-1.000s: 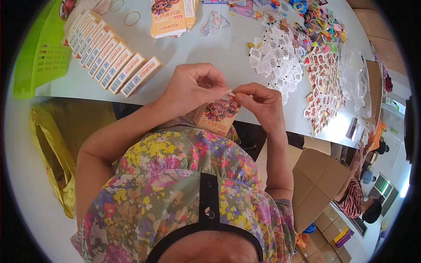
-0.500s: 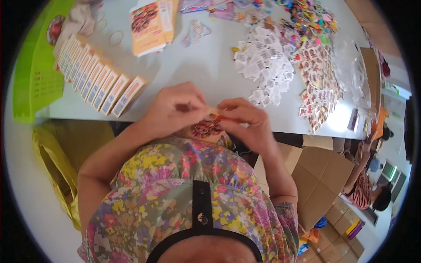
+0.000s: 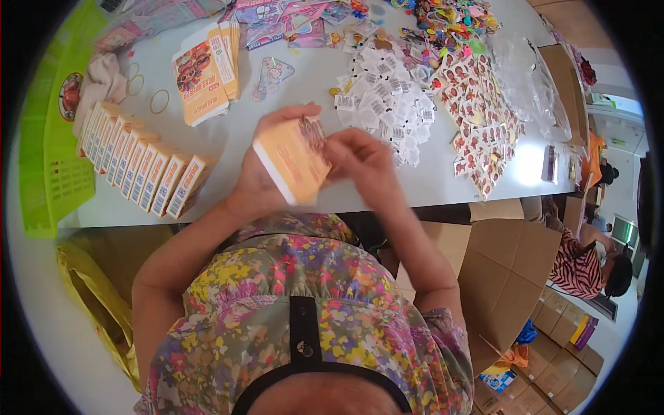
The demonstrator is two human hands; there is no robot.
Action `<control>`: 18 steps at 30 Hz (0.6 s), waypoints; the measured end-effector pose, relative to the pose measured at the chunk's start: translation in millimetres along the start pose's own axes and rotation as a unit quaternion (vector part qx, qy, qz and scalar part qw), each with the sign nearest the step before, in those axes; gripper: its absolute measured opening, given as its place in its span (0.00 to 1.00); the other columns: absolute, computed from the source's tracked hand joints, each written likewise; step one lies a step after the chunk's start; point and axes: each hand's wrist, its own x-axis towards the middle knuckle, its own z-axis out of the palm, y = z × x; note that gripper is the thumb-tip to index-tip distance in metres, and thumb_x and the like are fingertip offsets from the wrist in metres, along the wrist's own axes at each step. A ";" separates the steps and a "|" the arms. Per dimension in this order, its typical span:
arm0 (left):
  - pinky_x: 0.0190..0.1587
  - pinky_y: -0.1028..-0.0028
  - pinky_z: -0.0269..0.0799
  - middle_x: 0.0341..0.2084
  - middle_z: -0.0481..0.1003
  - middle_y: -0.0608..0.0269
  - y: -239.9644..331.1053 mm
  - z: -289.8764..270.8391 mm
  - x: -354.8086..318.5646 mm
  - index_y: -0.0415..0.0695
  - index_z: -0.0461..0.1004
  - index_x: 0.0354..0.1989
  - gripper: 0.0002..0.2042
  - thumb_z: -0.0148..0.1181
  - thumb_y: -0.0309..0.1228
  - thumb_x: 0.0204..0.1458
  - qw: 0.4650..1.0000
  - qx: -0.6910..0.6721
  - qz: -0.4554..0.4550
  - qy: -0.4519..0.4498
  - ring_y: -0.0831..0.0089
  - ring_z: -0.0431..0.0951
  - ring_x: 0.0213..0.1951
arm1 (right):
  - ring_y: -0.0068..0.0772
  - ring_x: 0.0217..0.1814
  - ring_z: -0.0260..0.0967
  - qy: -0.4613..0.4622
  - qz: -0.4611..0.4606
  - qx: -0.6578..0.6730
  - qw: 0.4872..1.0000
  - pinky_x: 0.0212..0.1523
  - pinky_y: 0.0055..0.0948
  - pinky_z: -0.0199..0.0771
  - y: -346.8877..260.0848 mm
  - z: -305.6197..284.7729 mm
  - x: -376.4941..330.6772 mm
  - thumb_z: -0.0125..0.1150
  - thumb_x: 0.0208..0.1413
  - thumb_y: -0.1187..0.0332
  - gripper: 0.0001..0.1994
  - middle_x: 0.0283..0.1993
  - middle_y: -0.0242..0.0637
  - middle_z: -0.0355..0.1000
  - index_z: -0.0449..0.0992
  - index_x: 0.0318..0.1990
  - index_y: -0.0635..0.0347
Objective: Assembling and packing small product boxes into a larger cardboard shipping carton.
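My left hand (image 3: 254, 169) is closed round an orange-and-white carton (image 3: 287, 159), held tilted just above the table's near edge. At the carton's right edge, my right hand (image 3: 363, 159) is closed with its fingertips on the printed end; it is slightly blurred. Left of my hands stands a slanting row of similar small boxes (image 3: 155, 180), set edge to edge. Beyond them lies a stack of flat orange cartons (image 3: 204, 76) with a printed picture. A clear triangular sticker pouch (image 3: 272, 78) rests near that stack.
Heaps cover the right half: white printed slips (image 3: 391, 97), picture sticker cards (image 3: 481, 114), colourful small trinkets (image 3: 449, 28) and clear plastic bags (image 3: 529, 83). A green basket (image 3: 62, 159) and rubber bands (image 3: 159, 102) are at left. An open cardboard box (image 3: 512, 270) stands below right; another person (image 3: 584, 263) sits beyond.
The carton has come up from close to my body to over the table edge, now showing another face. My left hand grips its side; my right hand has shifted slightly.
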 end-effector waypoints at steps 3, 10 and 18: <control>0.58 0.68 0.67 0.58 0.63 0.58 -11.7 -6.0 8.9 0.42 0.53 0.63 0.43 0.75 0.25 0.37 0.983 0.166 0.061 0.041 0.70 0.70 0.54 | 0.27 0.36 0.73 0.161 -0.274 -0.449 0.835 0.31 0.24 0.74 -15.1 -50.1 31.1 0.67 0.46 0.77 0.16 0.45 0.37 0.74 0.78 0.45 0.61; 0.56 0.71 0.68 0.54 0.67 0.59 -13.2 -1.5 13.7 0.39 0.57 0.64 0.41 0.74 0.27 0.40 0.981 0.187 0.006 0.043 0.71 0.70 0.54 | 0.29 0.35 0.73 0.085 -0.209 -0.498 0.837 0.34 0.24 0.73 -13.5 -79.6 49.3 0.67 0.45 0.78 0.10 0.41 0.37 0.74 0.80 0.38 0.64; 0.56 0.71 0.68 0.49 0.68 0.59 -16.8 -0.1 17.2 0.41 0.63 0.61 0.39 0.75 0.28 0.37 0.974 0.221 -0.020 0.050 0.69 0.70 0.53 | 0.16 0.31 0.68 0.133 -0.227 -0.221 0.939 0.31 0.18 0.67 -10.8 -97.5 48.1 0.64 0.55 0.75 0.03 0.34 0.27 0.75 0.80 0.36 0.64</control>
